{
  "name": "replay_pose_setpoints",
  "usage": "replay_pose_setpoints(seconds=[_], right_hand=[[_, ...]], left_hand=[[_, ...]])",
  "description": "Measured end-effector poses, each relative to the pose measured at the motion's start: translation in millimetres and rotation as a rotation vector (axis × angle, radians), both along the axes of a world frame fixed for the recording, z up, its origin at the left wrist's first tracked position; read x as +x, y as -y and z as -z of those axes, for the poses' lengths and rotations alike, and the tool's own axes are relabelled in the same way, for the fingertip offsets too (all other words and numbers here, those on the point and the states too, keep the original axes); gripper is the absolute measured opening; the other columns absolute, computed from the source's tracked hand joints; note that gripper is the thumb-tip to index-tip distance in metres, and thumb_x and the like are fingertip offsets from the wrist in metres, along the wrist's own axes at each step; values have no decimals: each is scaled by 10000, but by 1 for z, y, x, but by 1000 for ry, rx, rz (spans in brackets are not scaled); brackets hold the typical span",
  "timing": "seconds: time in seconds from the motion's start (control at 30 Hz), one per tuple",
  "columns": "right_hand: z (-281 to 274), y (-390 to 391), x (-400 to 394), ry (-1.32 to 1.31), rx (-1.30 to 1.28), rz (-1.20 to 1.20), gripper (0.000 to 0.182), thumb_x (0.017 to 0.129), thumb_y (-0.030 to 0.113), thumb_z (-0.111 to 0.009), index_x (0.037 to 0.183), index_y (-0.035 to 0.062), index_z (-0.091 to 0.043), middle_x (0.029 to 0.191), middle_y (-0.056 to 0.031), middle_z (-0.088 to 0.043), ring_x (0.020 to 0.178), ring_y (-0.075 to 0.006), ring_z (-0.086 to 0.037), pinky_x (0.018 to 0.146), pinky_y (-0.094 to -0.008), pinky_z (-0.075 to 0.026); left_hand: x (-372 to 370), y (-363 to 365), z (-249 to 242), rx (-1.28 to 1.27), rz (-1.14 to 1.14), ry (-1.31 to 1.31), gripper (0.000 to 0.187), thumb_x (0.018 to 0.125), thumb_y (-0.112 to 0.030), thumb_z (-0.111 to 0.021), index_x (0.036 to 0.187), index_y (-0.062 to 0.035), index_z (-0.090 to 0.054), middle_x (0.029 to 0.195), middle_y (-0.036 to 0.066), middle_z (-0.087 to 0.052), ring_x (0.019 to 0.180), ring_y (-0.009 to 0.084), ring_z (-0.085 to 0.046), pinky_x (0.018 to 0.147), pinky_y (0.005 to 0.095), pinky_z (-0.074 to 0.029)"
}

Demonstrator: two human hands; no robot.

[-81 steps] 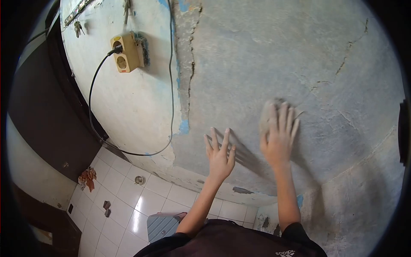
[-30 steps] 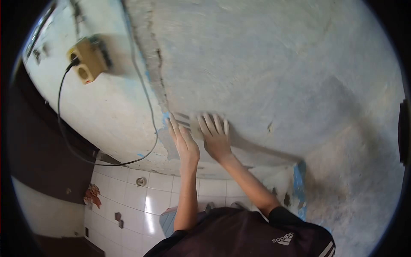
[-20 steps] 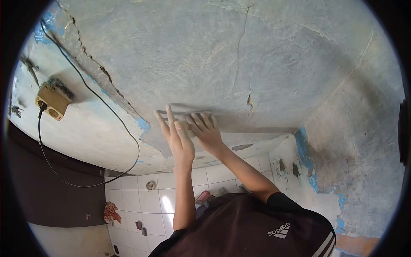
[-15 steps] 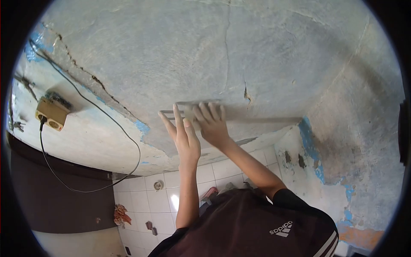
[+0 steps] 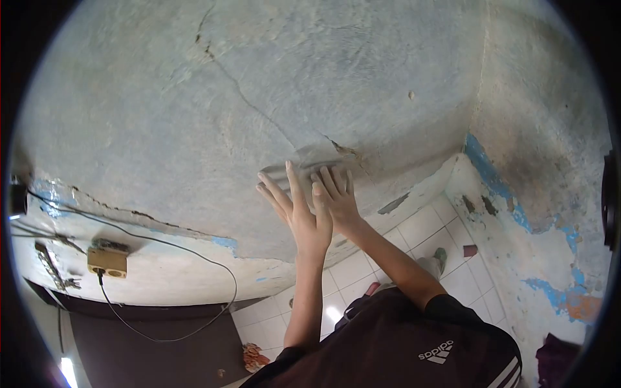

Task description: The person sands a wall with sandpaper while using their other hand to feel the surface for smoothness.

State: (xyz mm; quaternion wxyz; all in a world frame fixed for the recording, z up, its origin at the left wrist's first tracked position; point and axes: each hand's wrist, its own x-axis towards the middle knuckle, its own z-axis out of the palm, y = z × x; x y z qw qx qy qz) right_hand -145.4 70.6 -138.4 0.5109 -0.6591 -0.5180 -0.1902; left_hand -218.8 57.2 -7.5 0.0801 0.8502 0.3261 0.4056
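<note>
My left hand (image 5: pixel 305 216) reaches up to the grey, cracked wall (image 5: pixel 272 84), its fingers spread and pointing away from me. Close beside it on the right, partly behind its thumb, is my right hand (image 5: pixel 337 197), with its fingers stretched out flat against the wall. A dark shadow or thin edge shows around the fingertips; whether something thin lies under the palms cannot be made out. Just above the right fingertips, a chipped crack (image 5: pixel 343 149) runs across the plaster.
At the left, a yellowish power socket box (image 5: pixel 107 260) has a black cable plugged in, looping down. Peeling blue paint (image 5: pixel 486 167) marks the corner at the right. Below are white floor tiles (image 5: pixel 420 226), a dark panel (image 5: pixel 155 346) and an orange-brown cloth (image 5: pixel 254 357).
The view has turned, so the socket and corner appear shifted. My hands now overlap more. The right fingers look flatter, and the pale piece between the hands no longer shows.
</note>
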Motion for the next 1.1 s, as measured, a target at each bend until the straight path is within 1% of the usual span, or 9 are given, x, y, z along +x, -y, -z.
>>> replay_pose_setpoints(seconds=[0.1, 0.2, 0.27, 0.4, 0.6, 0.7, 0.83, 1.03, 1.1], right_hand=[[16, -4, 3, 1, 101, 48, 551, 931, 292, -622, 1445, 116, -530, 1538, -152, -442, 1441, -373, -368, 1134, -668, -251], [79, 2, 3, -3, 22, 27, 585, 919, 272, -622, 1464, 102, -491, 1545, -173, -422, 1432, -391, -372, 1145, -671, -235], [91, 14, 9, -67, -191, 61, 636, 922, 231, -589, 1502, 32, -420, 1559, -233, -374, 1456, -433, -328, 1164, -674, -197], [63, 14, 49, -244, 4, 150, 662, 985, 214, -488, 1538, -93, -294, 1567, -346, -288, 1493, -520, -201, 1182, -668, -142], [55, 25, 31, -513, 75, -3, 621, 1079, 285, -338, 1575, -76, -238, 1626, -338, -186, 1515, -512, -155, 1208, -603, -145], [37, 26, 69, -492, 110, 49, 625, 1100, 330, -295, 1582, -63, -228, 1635, -331, -168, 1521, -511, -134, 1210, -595, -140], [-36, 39, 136, -461, 243, 168, 623, 1100, 282, -358, 1590, -62, -183, 1647, -318, -145, 1521, -517, -114, 1224, -578, -130], [14, 28, 68, -541, 202, -16, 661, 1089, 298, -404, 1580, -80, -175, 1653, -312, -123, 1529, -501, -96, 1233, -548, -152], [11, 32, 87, -538, 210, 1, 672, 1088, 305, -406, 1578, -86, -167, 1654, -311, -116, 1535, -485, -96, 1238, -529, -150]], left_hand=[[14, 0, -6, 85, -63, -106, 625, 1055, -425, -501, 1595, -149, -351, 1683, 266, 25, 1522, 538, 55, 1184, 686, -58], [30, -10, -16, 201, -68, -123, 624, 1000, -331, -569, 1580, -175, -396, 1674, 296, -8, 1499, 590, 78, 1118, 774, -35], [40, -14, -27, 238, -55, -134, 616, 998, -331, -576, 1574, -191, -409, 1676, 291, -24, 1494, 596, 84, 1109, 786, -33], [55, -14, -37, 287, -38, -119, 604, 992, -352, -596, 1559, -218, -440, 1676, 286, -56, 1487, 609, 92, 1092, 806, -37], [69, -16, -35, 325, -5, -112, 616, 976, -374, -623, 1552, -238, -452, 1681, 273, -36, 1471, 627, 120, 1082, 820, -42], [75, -16, -39, 315, 17, -111, 619, 969, -383, -634, 1549, -257, -456, 1685, 264, -30, 1454, 649, 133, 1070, 832, -31], [79, -14, -40, 282, -13, -187, 617, 965, -393, -636, 1544, -275, -460, 1687, 259, -23, 1431, 679, 149, 1046, 850, -11], [88, -11, -36, 247, -25, -144, 617, 963, -384, -642, 1544, -284, -460, 1689, 256, -19, 1429, 678, 158, 1045, 849, 1], [90, -10, -35, 235, -22, -132, 618, 963, -382, -643, 1545, -285, -459, 1688, 258, -21, 1434, 671, 159, 1049, 845, 1]])
